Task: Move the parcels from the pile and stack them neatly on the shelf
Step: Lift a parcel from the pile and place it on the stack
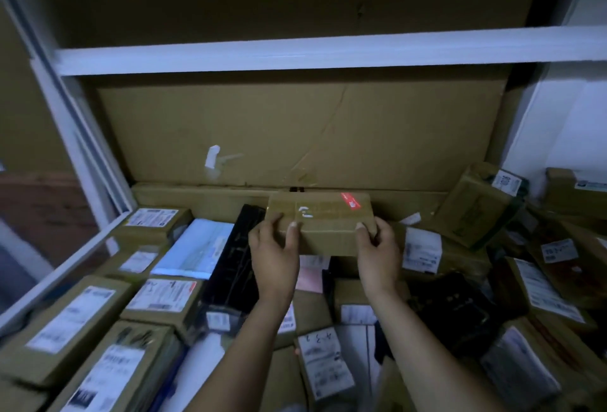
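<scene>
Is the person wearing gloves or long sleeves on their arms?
No gloves: the left hand and right hand are bare. The left arm and right arm show no sleeves up to the picture's edge. I see no watch, bracelet or ring.

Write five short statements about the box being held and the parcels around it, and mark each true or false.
1. Both the left hand and the right hand grip the brown cardboard box. True.
2. The sticker on the box's top is green. False: it is red.
3. A black parcel lies just left of the box. True.
4. The shelf beam above the box is black. False: it is white.
5. The white mailer bag lies right of the black parcel. False: it lies on its left.
</scene>
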